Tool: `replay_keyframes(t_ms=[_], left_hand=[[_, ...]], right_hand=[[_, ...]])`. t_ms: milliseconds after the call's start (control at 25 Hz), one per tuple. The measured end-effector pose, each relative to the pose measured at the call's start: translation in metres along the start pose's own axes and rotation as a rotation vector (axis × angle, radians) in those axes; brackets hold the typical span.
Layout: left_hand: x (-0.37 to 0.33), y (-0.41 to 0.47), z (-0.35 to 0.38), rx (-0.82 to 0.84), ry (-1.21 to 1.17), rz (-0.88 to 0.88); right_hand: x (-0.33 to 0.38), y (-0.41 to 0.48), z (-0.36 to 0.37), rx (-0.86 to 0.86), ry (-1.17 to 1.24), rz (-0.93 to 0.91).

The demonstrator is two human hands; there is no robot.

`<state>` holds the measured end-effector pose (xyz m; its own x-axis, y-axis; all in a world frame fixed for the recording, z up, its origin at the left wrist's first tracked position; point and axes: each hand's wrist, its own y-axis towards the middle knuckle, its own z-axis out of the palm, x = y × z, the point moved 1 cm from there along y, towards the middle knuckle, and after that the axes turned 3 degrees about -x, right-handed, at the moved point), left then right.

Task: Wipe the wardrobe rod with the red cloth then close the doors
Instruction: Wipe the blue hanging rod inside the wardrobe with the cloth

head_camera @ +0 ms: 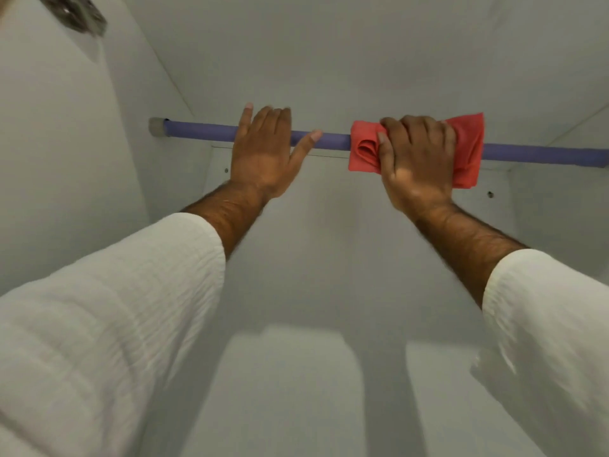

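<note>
Nearest, two white sleeves, left sleeve (108, 308) and right sleeve (553, 324), reach up into the wardrobe, bare forearms beyond them. Left hand (263, 156) lies flat and open on the purple rod (201, 132), fingers extended over it, thumb splayed out along the bar, gripping nothing, only bracing. Right hand (417, 159) is closed around the red cloth (468, 150), which is wrapped around the rod just right of centre; bunched folds stick out on the left of the fist, a looser flap hangs on the right. Step in hand, by my read: wiping, mid-rod. To do it well, keep the cloth fully wrapped so it covers the underside too, squeeze evenly, slide in long strokes to each end, and keep the bracing hand clear of the cloth's path; the loose flap could slip off the bar if the squeeze slackens. The stretch under the left hand and on to the grey end socket (157, 127) looks not yet reachable unless that hand shifts. Right end of the rod runs out of view, so that fixing cannot be told. Further back: pale back panel (329, 225) with small screw heads (490, 194) below the rod, side wall (66, 159) on the left, top panel above. A blurred metal fitting (79, 14) sits upper left, possibly a hinge. No hangers or clothes on the rod, nothing blocking. Doors not in view; closing them remains to be done.
</note>
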<state>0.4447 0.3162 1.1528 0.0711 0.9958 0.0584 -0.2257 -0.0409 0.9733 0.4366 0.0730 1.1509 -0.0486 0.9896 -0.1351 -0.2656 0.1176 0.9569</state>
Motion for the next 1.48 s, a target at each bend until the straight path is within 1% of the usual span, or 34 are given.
replay_keyframes(t_ms=[120, 240, 400, 520, 600, 640, 720, 760, 800, 920, 960, 1040, 1080, 1160, 1240, 1280, 1360, 1480], left_hand=[[0.065, -0.009, -0.01, -0.008, 0.024, -0.106], [0.103, -0.013, -0.018, 0.034, -0.038, -0.16], [0.112, -0.009, -0.026, 0.09, -0.138, -0.173], [0.105, 0.002, -0.032, 0.167, -0.212, -0.229], [0.1, 0.008, -0.038, 0.213, -0.325, -0.316], [0.099, 0.01, -0.042, 0.239, -0.416, -0.369], [0.095, 0.014, -0.053, 0.288, -0.674, -0.454], [0.093, 0.013, -0.059, 0.299, -0.796, -0.47], [0.091, 0.011, -0.065, 0.292, -0.893, -0.469], [0.079, -0.001, -0.086, 0.224, -1.089, -0.489], [0.072, -0.007, -0.094, 0.214, -1.136, -0.504], [0.058, -0.023, -0.107, 0.224, -1.22, -0.537], [0.05, -0.035, -0.113, 0.229, -1.239, -0.561], [0.036, -0.067, -0.122, 0.255, -1.24, -0.642], [0.02, -0.114, -0.134, 0.369, -1.241, -0.759], [0.011, -0.143, -0.141, 0.449, -1.235, -0.811], [-0.01, -0.206, -0.158, 0.582, -1.22, -0.902], [-0.047, -0.315, -0.192, 0.775, -1.167, -1.042]], right_hand=[[0.053, 0.003, 0.008, 0.011, 0.022, -0.042], [0.099, 0.008, 0.013, 0.053, 0.06, -0.063], [0.159, 0.014, 0.014, 0.139, 0.135, -0.125], [0.182, 0.019, 0.009, 0.186, 0.214, -0.16], [0.183, 0.022, 0.002, 0.253, 0.299, -0.17], [0.181, 0.025, -0.001, 0.299, 0.382, -0.172], [0.17, 0.032, -0.018, 0.405, 0.608, -0.123], [0.161, 0.036, -0.027, 0.447, 0.676, -0.076], [0.151, 0.04, -0.035, 0.469, 0.67, -0.035], [0.112, 0.042, -0.06, 0.478, 0.384, 0.022], [0.101, 0.037, -0.071, 0.488, 0.333, 0.018], [0.085, 0.016, -0.092, 0.525, 0.367, 0.03], [0.08, 0.002, -0.102, 0.544, 0.446, 0.099], [0.072, -0.036, -0.125, 0.639, 0.693, 0.385], [0.065, -0.086, -0.148, 0.781, 0.953, 0.69], [0.061, -0.114, -0.16, 0.824, 1.018, 0.815], [0.056, -0.175, -0.186, 0.839, 1.073, 1.042], [0.05, -0.278, -0.237, 0.844, 1.013, 1.311]])
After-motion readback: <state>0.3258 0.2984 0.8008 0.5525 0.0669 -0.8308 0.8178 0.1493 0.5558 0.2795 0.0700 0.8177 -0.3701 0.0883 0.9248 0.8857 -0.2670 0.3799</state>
